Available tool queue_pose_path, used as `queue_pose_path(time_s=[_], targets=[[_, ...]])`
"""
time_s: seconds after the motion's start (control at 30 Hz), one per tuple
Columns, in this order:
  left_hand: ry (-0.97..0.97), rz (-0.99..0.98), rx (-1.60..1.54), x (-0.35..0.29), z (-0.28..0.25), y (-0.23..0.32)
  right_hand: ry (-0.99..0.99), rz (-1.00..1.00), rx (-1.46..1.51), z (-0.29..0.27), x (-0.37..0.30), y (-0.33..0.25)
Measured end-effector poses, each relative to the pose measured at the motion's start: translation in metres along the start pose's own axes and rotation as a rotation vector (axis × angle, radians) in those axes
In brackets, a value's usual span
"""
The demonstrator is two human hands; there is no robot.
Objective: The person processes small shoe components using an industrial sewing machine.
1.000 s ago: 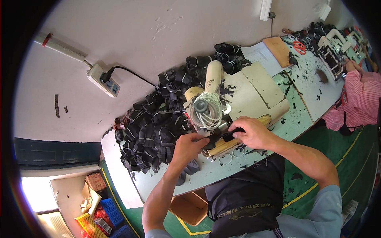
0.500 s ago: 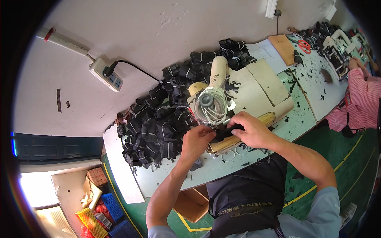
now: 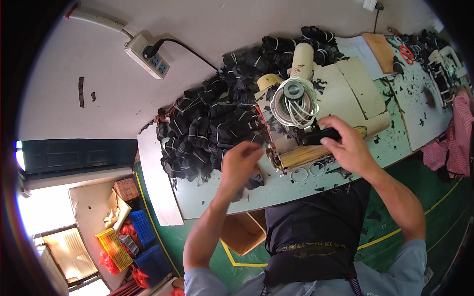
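My right hand (image 3: 348, 145) grips a black strip of material (image 3: 321, 135) at a small tabletop machine (image 3: 301, 155) with a wooden-coloured base. A coil of white cord (image 3: 295, 102) sits on top of the machine. My left hand (image 3: 241, 166) hovers left of the machine, its back to the camera and its fingers curled. Under it, at the edge of a big pile of black bundles tied with white cord (image 3: 207, 126), lies one black bundle (image 3: 255, 180). Whether that hand holds anything is hidden.
Two white cord rings (image 3: 307, 172) lie on the pale green table (image 3: 207, 195) in front of the machine. Beige boards (image 3: 355, 89) and black scraps cover the table to the right. A power strip (image 3: 148, 55) hangs on the wall. An open cardboard box (image 3: 242, 232) stands under the table.
My left hand has drawn back from the machine toward the pile's edge on the left. My right hand stays at the machine with the black strip.
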State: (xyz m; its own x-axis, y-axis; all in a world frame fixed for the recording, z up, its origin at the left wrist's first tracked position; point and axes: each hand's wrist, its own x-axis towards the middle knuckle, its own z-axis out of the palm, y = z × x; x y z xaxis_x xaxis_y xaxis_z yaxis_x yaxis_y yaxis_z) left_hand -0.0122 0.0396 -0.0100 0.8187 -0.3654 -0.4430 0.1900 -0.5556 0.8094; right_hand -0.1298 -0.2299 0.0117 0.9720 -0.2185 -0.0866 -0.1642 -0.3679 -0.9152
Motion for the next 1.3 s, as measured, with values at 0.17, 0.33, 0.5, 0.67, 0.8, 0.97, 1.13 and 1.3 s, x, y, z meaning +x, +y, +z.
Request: queue_pose_path(time_s=[0.17,0.33,0.5,0.67,0.8,0.97,1.13,1.3], targets=[[0.14,-0.199,0.319,-0.044,-0.065,-0.123,0.198,-0.23,-0.252,-0.018,-0.005,0.003],[0.265,-0.126,0.496,-0.072,-0.053,-0.19,0.162,-0.188,-0.239,-0.016,-0.008,0.01],[0.309,-0.175,0.525,-0.075,-0.038,-0.176,0.184,-0.195,-0.264,-0.021,-0.008,0.009],[0.377,-0.091,0.624,-0.076,-0.041,-0.18,0.214,-0.282,-0.423,-0.02,-0.006,0.018],[0.351,-0.131,0.474,-0.074,-0.049,-0.175,0.169,-0.313,-0.529,-0.021,-0.007,0.023],[0.396,-0.112,0.397,-0.071,-0.068,-0.183,0.141,-0.313,-0.557,-0.022,-0.005,0.023],[0.122,-0.257,-0.431,-0.08,-0.061,-0.092,0.112,-0.307,-0.597,-0.024,-0.007,0.026],[-0.118,-0.286,-0.584,-0.074,-0.041,-0.054,0.096,-0.334,-0.692,-0.021,-0.008,0.022]])
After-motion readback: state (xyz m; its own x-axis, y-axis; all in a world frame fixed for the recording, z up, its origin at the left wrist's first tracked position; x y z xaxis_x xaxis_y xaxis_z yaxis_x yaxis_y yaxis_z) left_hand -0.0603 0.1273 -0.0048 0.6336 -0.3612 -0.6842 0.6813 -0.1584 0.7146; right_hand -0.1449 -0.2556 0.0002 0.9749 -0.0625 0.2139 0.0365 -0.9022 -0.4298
